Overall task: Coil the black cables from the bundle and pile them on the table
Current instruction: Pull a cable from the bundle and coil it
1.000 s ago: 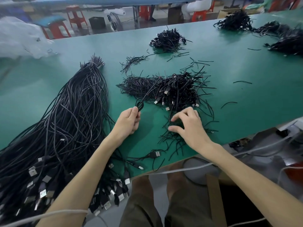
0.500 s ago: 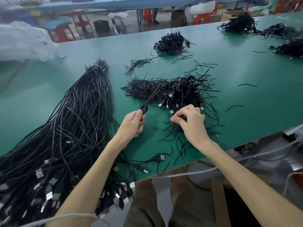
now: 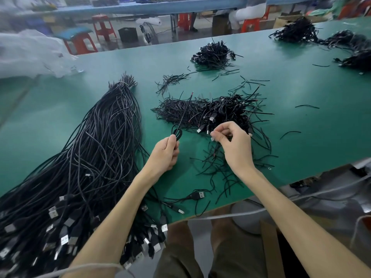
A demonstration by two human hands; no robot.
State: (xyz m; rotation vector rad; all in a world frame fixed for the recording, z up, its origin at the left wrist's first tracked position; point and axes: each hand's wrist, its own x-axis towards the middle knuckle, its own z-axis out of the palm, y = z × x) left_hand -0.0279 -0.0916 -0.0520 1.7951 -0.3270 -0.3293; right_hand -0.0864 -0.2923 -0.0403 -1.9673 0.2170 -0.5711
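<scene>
olive-brown legwear [image 3: 180, 257], bare forearms [image 3: 112, 227]

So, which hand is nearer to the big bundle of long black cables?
Left. The left hand, gripping a small coiled cable, is just right of the bundle; the right hand, pinching a short wire, is farther right.

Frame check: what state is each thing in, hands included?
Left hand: pinches a coiled cable, one end sticking up.
Right hand: pinches a short wire, it seems.
Bundle: uncoiled, lying on the table.
Pile: coiled cables heaped beyond the hands.
Loose cable: uncoiled, by the near edge.
</scene>
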